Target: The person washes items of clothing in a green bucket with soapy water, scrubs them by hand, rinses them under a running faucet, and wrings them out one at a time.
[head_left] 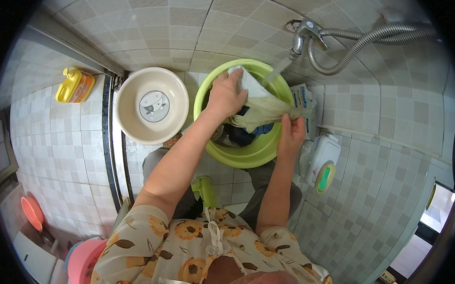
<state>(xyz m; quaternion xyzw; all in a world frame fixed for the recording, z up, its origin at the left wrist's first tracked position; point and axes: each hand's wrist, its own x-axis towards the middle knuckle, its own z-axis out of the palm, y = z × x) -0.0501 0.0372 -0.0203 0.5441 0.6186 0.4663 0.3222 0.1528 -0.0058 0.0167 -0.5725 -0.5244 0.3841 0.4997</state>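
Observation:
A pale green garment [269, 109] with a white section is stretched between my two hands above a lime-green basin [203, 86]. My left hand [226, 95] is closed on the garment's left side, beside the white part, its fingertips partly hidden. On the other side my right hand [292, 135] pinches a bunched end of the cloth near the basin's right rim. Beneath it, dark and blue clothes [242, 135] lie in the basin. From the wall tap [302, 37], a stream of water runs down into the basin by the white part.
A cream basin [177, 107] with a cartoon animal on its bottom stands at the left. Beyond the metal door track [118, 148] is a yellow jug [75, 85]. On the right are a plastic bag [303, 102] and a green-and-white brush [325, 177]. A metal hose [358, 50] hangs above.

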